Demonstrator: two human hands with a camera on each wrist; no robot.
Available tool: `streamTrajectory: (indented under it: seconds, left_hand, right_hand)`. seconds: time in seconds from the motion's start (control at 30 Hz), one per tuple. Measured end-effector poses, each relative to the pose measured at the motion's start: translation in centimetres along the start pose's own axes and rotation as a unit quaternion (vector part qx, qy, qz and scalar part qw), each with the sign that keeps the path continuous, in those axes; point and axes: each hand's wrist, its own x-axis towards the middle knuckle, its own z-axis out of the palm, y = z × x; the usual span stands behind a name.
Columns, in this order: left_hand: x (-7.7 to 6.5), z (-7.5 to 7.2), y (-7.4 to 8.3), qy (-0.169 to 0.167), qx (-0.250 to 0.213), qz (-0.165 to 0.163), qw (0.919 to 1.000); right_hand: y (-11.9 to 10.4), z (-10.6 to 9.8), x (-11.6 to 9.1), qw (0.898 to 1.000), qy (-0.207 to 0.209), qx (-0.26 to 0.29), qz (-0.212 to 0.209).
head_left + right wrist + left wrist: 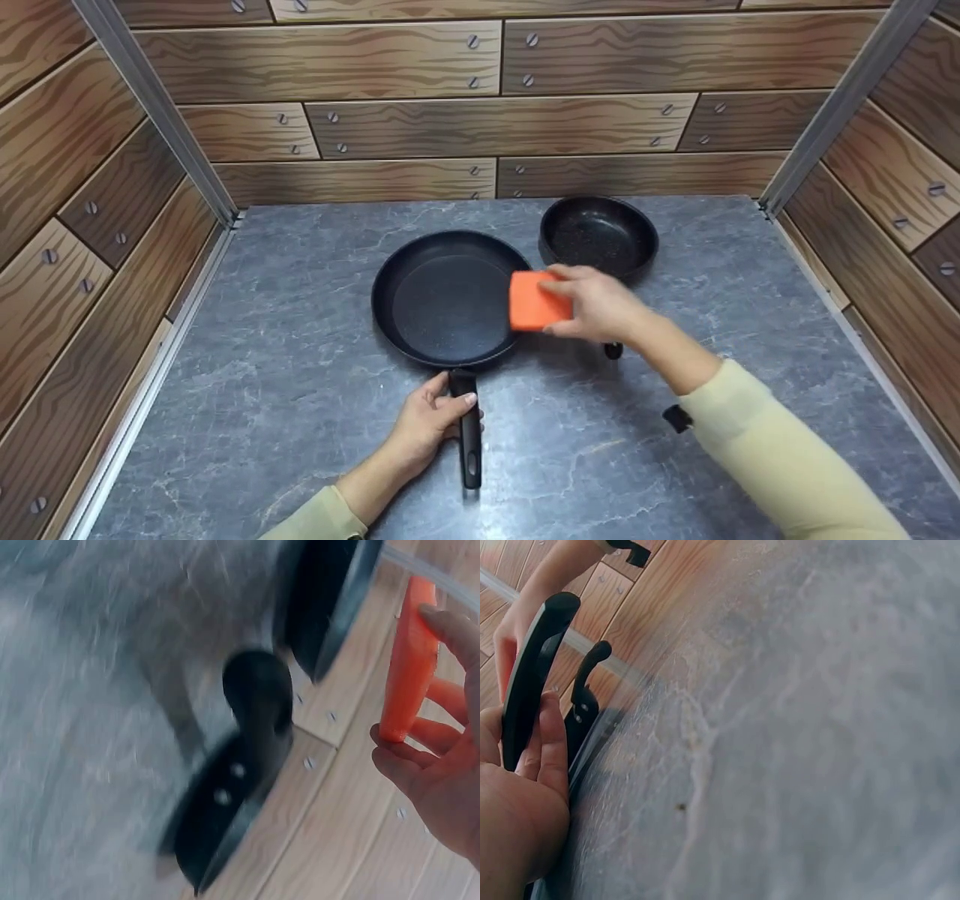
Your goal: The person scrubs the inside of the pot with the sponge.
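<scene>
A large black frying pan (450, 307) lies on the tabletop with its handle (470, 450) pointing toward me. My left hand (424, 420) grips that handle near the pan body, thumb on top; the left wrist view shows the fingers around the handle (532, 682) from the side. In my right hand (600, 304) is an orange sponge (531, 300), pinched between thumb and fingers over the pan's right rim. The right wrist view shows the sponge (410, 664) on edge, raised above the pan. Behind the right hand sits a smaller black pan (600, 236), partly covered by it.
The smaller pan's handle end (613, 350) shows below the right hand. A grey marbled tabletop (285, 315) carries both pans. Wood-patterned panels (405, 124) wall in the back and both sides, with metal rails (161, 112) at the corners.
</scene>
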Motion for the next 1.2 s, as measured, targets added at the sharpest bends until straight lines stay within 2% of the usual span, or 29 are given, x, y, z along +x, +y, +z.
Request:
streamTrajectory:
  seconds: [0.1, 0.27, 0.5, 0.63, 0.97, 1.2]
  left_hand:
    - [0.0, 0.0, 0.0, 0.001, 0.000, 0.001, 1.0000]
    - [0.0, 0.0, 0.0, 0.005, 0.000, -0.002, 1.0000]
    - [0.2, 0.2, 0.1, 0.011, -0.004, 0.000, 0.9999]
    - [0.2, 0.2, 0.0, 0.010, -0.005, 0.003, 0.9999]
    - [0.1, 0.0, 0.1, 0.005, 0.000, 0.001, 1.0000]
    - [0.0, -0.1, 0.0, 0.008, -0.001, -0.001, 1.0000]
  right_hand:
    - [-0.7, 1.1, 0.9, 1.000, -0.021, -0.011, -0.010]
    - [-1.5, 2.2, 1.9, 0.999, -0.032, -0.026, -0.023]
    - [-1.8, 2.9, 2.8, 0.995, -0.096, -0.023, -0.004]
    - [-1.8, 3.1, 3.1, 0.993, -0.119, -0.006, -0.002]
    - [-2.3, 3.5, 3.7, 0.992, -0.119, 0.020, -0.046]
    - [-2.7, 4.1, 3.9, 0.988, -0.134, 0.056, -0.042]
